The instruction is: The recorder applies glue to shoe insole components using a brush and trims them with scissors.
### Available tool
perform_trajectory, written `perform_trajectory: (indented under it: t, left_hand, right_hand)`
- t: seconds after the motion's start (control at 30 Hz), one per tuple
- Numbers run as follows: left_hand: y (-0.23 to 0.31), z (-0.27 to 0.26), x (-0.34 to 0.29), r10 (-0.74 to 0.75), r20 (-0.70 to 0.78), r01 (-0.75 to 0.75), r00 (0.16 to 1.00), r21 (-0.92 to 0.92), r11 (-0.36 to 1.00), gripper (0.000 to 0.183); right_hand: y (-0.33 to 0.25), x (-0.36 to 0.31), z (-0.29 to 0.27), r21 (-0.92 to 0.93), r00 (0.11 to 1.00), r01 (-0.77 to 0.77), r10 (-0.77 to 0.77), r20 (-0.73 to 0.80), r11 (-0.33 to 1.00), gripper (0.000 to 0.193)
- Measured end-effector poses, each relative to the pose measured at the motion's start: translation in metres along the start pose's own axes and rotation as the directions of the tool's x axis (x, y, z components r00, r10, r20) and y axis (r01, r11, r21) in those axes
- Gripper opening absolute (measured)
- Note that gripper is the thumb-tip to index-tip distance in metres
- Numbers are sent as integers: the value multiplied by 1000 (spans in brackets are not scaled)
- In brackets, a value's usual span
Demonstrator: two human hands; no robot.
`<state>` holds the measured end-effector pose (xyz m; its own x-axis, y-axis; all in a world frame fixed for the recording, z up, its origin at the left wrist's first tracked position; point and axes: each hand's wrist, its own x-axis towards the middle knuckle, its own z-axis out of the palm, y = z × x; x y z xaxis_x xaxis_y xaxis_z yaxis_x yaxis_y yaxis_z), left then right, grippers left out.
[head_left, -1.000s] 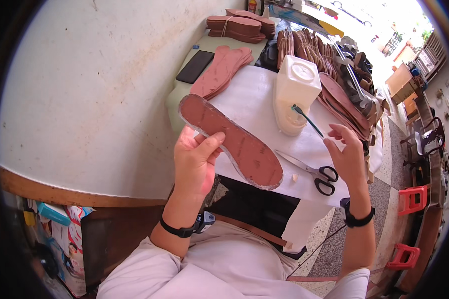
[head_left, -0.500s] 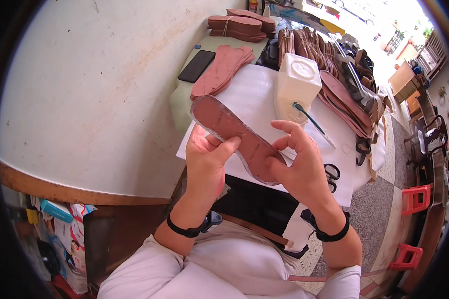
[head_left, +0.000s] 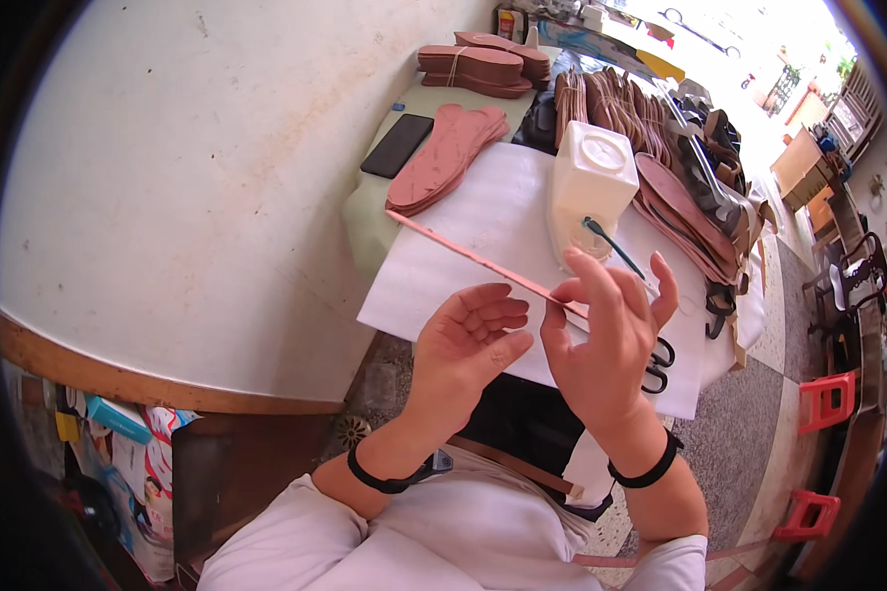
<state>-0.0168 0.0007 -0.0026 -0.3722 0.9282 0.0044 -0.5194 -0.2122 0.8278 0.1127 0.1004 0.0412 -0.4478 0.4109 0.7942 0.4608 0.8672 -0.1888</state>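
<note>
A reddish-brown shoe insole (head_left: 478, 261) is turned edge-on above the white work sheet, so only its thin rim shows. My right hand (head_left: 606, 345) pinches its near end between thumb and fingers, the other fingers raised. Just left of it, my left hand (head_left: 468, 350) is off the insole, its fingers loosely curled and thumb apart, holding nothing. Beyond the hands stands a cream plastic container (head_left: 593, 177) with a dark green-handled brush (head_left: 613, 243) at its cut opening. Black-handled scissors (head_left: 658, 366) lie beside my right wrist, partly hidden by the hand.
A loose pile of pink insoles (head_left: 446, 158) lies by a black phone (head_left: 396, 145) at the far left. Banded insole stacks (head_left: 471, 69) sit behind, with more bundles (head_left: 626, 108) at the back right. A wall (head_left: 187, 197) borders the left; red stools (head_left: 826, 402) stand right.
The insole has turned from showing its broad face to edge-on. My left hand has let go of it and moved right and down; my right hand still holds the near end.
</note>
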Motion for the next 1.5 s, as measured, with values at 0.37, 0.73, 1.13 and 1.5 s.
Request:
perform_trajectory:
  t: [0.37, 0.73, 1.13, 1.5]
  left_hand:
    - [-1, 10, 5, 0, 10, 3, 1000, -330, 944, 44]
    - [-4, -10, 10, -57, -139, 17, 989, -273, 962, 19]
    - [4, -39, 11, 116, -144, -150, 983, -257, 955, 32]
    - [3, -21, 5, 15, -126, -21, 992, -46, 999, 23]
  right_hand:
    - [-12, -10, 12, -164, 986, 139, -152, -68, 977, 40]
    - [-45, -10, -10, 25, 961, 1, -8, 276, 1000, 66]
    - [132, -23, -47, -235, 897, -264, 328, 296, 935, 36]
    - [170, -44, -16, -193, 798, -324, 377, 471, 926, 20]
